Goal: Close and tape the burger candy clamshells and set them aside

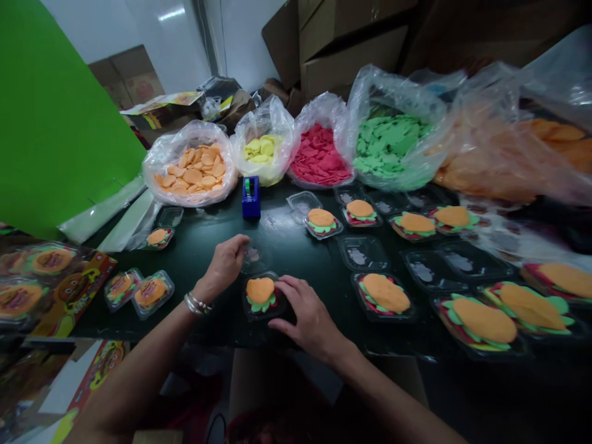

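Note:
A small clear plastic clamshell box (250, 314) lies on the dark table in front of me, with a toy burger (260, 291) of orange and green foam pieces in it. Its transparent lid (256, 256) is folded back, away from me. My left hand (226, 265), with bracelets at the wrist, is closed in a pinch at the lid's left edge. At the box's right side, my right hand (303, 311) curves round the rim, fingertips at the back and thumb near the front corner.
Bags of orange rounds (198, 169), yellow discs (260, 149), red pieces (321, 157) and green pieces (388, 145) line the back. A blue tape dispenser (251, 197) stands before them. Several open burger boxes (383, 295) sit to the right; closed ones (150, 293) lie left.

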`<state>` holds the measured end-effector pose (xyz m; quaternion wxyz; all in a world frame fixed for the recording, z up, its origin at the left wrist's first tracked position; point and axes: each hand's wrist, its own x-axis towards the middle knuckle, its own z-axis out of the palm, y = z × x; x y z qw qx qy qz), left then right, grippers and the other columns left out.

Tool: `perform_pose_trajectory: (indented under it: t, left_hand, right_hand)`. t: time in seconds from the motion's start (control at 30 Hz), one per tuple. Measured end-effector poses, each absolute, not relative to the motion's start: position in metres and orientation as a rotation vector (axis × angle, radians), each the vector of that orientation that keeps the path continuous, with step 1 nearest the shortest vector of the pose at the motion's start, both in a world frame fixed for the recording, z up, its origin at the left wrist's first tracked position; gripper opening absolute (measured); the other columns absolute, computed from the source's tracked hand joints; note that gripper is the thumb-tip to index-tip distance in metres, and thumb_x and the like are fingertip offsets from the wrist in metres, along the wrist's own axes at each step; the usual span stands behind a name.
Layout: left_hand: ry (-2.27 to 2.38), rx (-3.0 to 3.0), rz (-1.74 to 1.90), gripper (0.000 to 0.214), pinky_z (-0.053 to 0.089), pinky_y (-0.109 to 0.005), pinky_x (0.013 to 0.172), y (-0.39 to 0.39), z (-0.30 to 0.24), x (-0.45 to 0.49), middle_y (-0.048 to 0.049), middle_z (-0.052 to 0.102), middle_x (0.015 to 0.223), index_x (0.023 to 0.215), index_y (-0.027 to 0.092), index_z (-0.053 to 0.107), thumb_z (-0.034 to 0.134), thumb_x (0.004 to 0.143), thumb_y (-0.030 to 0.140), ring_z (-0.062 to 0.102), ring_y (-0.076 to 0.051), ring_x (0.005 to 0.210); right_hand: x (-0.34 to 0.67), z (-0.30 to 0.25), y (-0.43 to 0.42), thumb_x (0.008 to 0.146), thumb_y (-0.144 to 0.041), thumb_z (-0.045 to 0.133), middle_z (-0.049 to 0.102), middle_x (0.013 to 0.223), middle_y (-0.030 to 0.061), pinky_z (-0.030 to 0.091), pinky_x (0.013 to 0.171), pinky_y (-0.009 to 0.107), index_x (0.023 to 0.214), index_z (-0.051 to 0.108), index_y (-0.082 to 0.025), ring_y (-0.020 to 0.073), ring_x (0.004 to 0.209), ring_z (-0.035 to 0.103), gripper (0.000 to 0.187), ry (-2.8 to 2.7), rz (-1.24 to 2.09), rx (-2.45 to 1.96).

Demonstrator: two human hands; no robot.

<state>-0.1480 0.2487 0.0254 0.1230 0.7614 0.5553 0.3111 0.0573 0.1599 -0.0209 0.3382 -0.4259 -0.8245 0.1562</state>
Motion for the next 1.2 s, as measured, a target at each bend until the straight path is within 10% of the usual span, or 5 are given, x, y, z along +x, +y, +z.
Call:
perform_pose_trajectory:
  t: [0.33, 0.77, 1.2]
  left_hand:
    - [1.269, 2.393, 0.905, 0.037, 0.050, -0.038, 0.091, 0.173, 0.032, -0.139, -0.0109, 0.060, 0.113, 0.119, 0.018, 0.053, 0.052, 0.082, 0.010, 0.058, -0.021, 0.106]
    - [1.048, 2.803, 0.831, 0.063, 0.046, -0.049, 0.100, 0.141, -0.002, -0.151, -0.0170, 0.052, 0.123, 0.142, 0.015, 0.030, 0.040, 0.083, -0.001, 0.040, -0.028, 0.128]
    - [1.197, 2.629, 0.991, 0.032, 0.047, -0.048, 0.095, 0.146, -0.002, -0.148, -0.0114, 0.054, 0.121, 0.114, 0.024, 0.057, 0.057, 0.084, 0.012, 0.048, -0.025, 0.117]
  right_hand:
    - [0.044, -0.024, 0.166, 0.061, -0.040, 0.082, 0.056, 0.122, 0.0227, 0.047, 0.086, 0.049, 0.140, 0.022, -0.008, 0.0354, 0.108, 0.055, 0.104, -2.105, 0.392, -1.342]
    - [0.040, -0.008, 0.164, 0.072, -0.047, 0.068, 0.057, 0.121, 0.0145, 0.040, 0.080, 0.042, 0.136, 0.042, -0.018, 0.0309, 0.101, 0.049, 0.075, -2.258, 0.356, -1.390]
    - [0.042, -0.008, 0.164, 0.073, -0.045, 0.068, 0.058, 0.120, 0.0166, 0.043, 0.078, 0.045, 0.133, 0.043, -0.016, 0.0329, 0.100, 0.051, 0.071, -2.257, 0.393, -1.355]
